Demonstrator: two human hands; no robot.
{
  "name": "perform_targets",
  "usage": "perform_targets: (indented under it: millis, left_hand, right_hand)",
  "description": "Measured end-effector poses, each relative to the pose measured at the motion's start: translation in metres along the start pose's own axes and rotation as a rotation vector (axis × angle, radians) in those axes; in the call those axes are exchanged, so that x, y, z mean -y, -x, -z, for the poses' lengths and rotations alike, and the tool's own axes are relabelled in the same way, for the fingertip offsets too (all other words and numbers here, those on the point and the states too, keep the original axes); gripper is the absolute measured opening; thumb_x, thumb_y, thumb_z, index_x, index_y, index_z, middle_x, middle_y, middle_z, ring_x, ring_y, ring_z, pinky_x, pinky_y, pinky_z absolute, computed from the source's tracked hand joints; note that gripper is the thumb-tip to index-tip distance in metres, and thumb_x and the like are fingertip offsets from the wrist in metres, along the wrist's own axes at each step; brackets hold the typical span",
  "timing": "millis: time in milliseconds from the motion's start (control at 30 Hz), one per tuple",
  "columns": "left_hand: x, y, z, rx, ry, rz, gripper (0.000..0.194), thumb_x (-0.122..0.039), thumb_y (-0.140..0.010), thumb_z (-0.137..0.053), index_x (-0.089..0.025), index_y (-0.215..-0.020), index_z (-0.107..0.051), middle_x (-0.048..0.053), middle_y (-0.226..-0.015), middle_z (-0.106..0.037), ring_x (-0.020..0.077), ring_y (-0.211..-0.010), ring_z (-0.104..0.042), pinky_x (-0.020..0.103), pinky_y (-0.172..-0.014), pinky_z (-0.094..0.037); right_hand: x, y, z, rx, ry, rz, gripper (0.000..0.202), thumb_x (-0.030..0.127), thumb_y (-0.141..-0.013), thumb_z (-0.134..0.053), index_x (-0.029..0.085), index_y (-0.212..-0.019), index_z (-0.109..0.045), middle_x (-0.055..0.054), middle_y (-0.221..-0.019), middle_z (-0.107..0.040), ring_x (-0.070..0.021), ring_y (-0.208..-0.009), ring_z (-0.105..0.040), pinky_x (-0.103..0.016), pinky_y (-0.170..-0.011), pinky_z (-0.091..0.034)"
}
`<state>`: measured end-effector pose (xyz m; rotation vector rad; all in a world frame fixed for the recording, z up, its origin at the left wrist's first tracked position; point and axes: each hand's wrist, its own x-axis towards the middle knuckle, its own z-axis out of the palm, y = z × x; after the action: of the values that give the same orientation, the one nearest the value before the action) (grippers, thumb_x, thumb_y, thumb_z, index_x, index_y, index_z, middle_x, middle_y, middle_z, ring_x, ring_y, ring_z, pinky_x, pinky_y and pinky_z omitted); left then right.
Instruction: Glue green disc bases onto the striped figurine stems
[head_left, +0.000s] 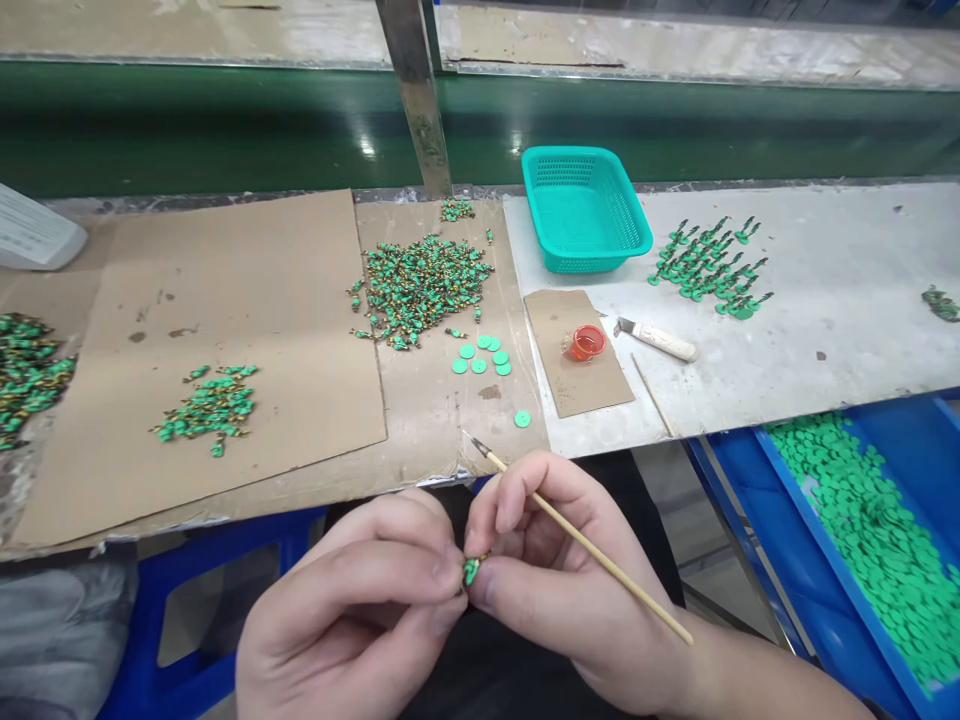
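Between the fingertips of both hands is a tiny green figurine [471, 571] with dark and gold parts, partly covered by the fingers. My left hand [360, 600] pinches it from the left, and my right hand [555, 570] pinches it from the right. A thin paintbrush [600, 555] with a pale wooden handle also rests in my right hand, its dark tip pointing up and left. Beyond the hands, several flat green discs [478, 366] lie on the cardboard beside a large heap of similar figurines [427, 285].
A red cup [587, 343] stands on a cardboard piece [562, 388]. Nearby are a white-handled scraper [660, 340], a thin stick [652, 395], a teal basket [589, 205] and standing figurines [709, 260]. Smaller piles [214, 405] lie left. A blue tray [825, 540] of green discs sits low right.
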<state>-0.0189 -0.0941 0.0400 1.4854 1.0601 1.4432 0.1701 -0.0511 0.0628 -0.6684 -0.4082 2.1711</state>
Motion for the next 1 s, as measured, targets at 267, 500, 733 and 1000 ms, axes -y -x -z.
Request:
perform_targets:
  millis: [267,500,733,1000]
  left_hand:
    - [0.002,0.0,0.002,0.013,0.017,0.016,0.02,-0.012,-0.108,-0.08,-0.029,-0.117,-0.085,0.001,-0.096,-0.077,0.0162,-0.09,-0.077,0.029,-0.085,-0.072]
    - [0.0,-0.006,0.0,-0.012,-0.009,0.014,0.017,-0.013,-0.105,-0.084,-0.027,-0.114,-0.086,0.0,-0.093,-0.08,0.0158,-0.089,-0.079,0.025,-0.085,-0.071]
    - [0.003,-0.003,0.003,-0.012,0.0,-0.023,0.025,-0.005,-0.098,-0.083,-0.025,-0.113,-0.087,0.003,-0.095,-0.08,0.0194,-0.089,-0.08,0.03,-0.082,-0.073]
    - [0.005,-0.008,0.001,-0.006,0.001,-0.048,0.026,-0.005,-0.097,-0.084,-0.025,-0.113,-0.089,0.002,-0.098,-0.081,0.0173,-0.09,-0.081,0.027,-0.084,-0.073]
  right_hand:
    - [-0.006,0.001,0.004,-0.021,0.255,0.314,0.046,-0.008,-0.076,-0.099,0.026,-0.095,-0.074,0.006,-0.096,-0.082,-0.0083,-0.086,-0.078,-0.018,-0.08,-0.06]
    - [0.001,0.0,0.009,0.042,0.855,0.872,0.034,-0.004,-0.091,-0.08,0.027,-0.098,-0.068,0.001,-0.094,-0.082,-0.0151,-0.086,-0.082,-0.029,-0.083,-0.068]
    - [0.0,0.002,0.013,0.057,0.861,0.856,0.041,-0.004,-0.083,-0.087,0.027,-0.104,-0.07,0.0,-0.105,-0.083,-0.0155,-0.094,-0.083,-0.028,-0.09,-0.068]
    - [0.011,0.006,0.009,-0.003,0.614,0.346,0.018,0.012,-0.09,-0.089,0.024,-0.102,-0.082,0.0,-0.092,-0.08,-0.013,-0.081,-0.074,-0.024,-0.077,-0.061]
